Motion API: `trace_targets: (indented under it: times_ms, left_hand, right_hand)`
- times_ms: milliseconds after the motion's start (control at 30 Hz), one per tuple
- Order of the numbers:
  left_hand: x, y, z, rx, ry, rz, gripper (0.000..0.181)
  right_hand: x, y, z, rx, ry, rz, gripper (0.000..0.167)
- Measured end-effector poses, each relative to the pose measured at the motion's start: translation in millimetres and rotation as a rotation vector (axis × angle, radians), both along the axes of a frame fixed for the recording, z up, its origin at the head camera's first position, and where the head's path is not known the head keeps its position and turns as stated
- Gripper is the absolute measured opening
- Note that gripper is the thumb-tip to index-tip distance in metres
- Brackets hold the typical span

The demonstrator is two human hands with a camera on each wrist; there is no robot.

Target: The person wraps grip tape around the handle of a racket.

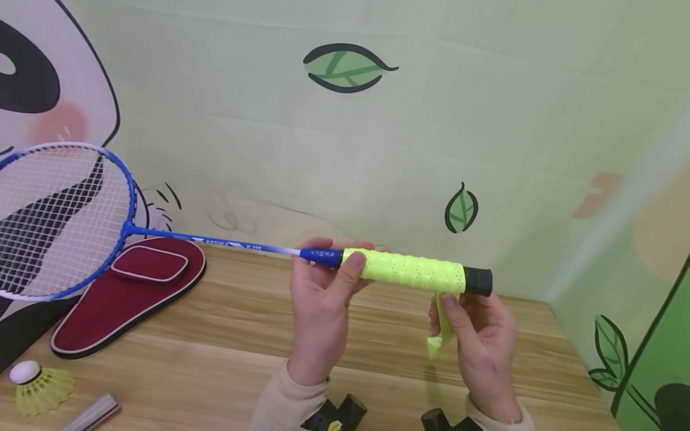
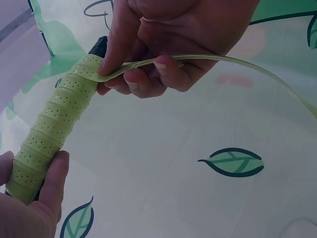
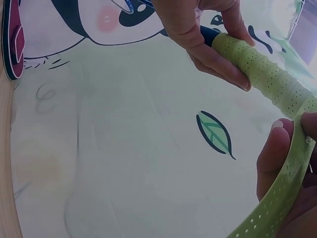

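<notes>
A blue badminton racket (image 1: 232, 242) is held up off the table, its head to the left and its handle to the right. Bright yellow perforated grip tape (image 1: 404, 269) winds round most of the handle in overlapping turns, and a black butt end (image 1: 478, 281) shows bare. My left hand (image 1: 323, 305) grips the handle where the blue cone meets the tape, thumb on top. Close to the butt, my right hand (image 1: 485, 341) pinches the loose tape strip (image 3: 277, 203) between thumb and fingers. From there the strip's free end hangs below the handle.
On the wooden table (image 1: 388, 371), a dark red racket cover (image 1: 129, 293) lies at the left. A yellow shuttlecock (image 1: 40, 389) and a silvery tube-like piece (image 1: 94, 413) are near the front left. Behind stands a green printed backdrop (image 1: 242, 120).
</notes>
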State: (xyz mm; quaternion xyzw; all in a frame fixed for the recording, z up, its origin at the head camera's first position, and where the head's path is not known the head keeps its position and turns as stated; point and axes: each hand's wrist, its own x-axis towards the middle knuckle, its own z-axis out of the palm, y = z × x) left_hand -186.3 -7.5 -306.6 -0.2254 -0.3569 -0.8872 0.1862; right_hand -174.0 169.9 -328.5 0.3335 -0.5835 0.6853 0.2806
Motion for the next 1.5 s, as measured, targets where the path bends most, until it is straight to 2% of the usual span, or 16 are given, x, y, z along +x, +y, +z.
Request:
trace_targets:
  times_ms: [700,1167,1400,1500]
  left_hand:
    - [0.3,0.8,2.4,-0.017,-0.085,0.097,0.034]
    - [-1.4,1.7,2.2,-0.004,-0.107,0.112,0.034]
    - [-2.4,2.7,1.4,0.01,-0.114,0.123,0.034]
    - [-2.7,2.8,0.7,0.011,-0.122,0.127,0.034]
  right_hand:
    - [0.7,-0.8,0.8,0.034,0.002,-0.03,0.016]
    - [-2.5,-2.0,-1.3,0.025,0.003,-0.033,0.019]
    - [-3.9,-2.8,-0.6,0.006,0.028,0.001,0.047]
    - [-3.5,-2.3,-1.1,0.0,0.037,0.012,0.043]
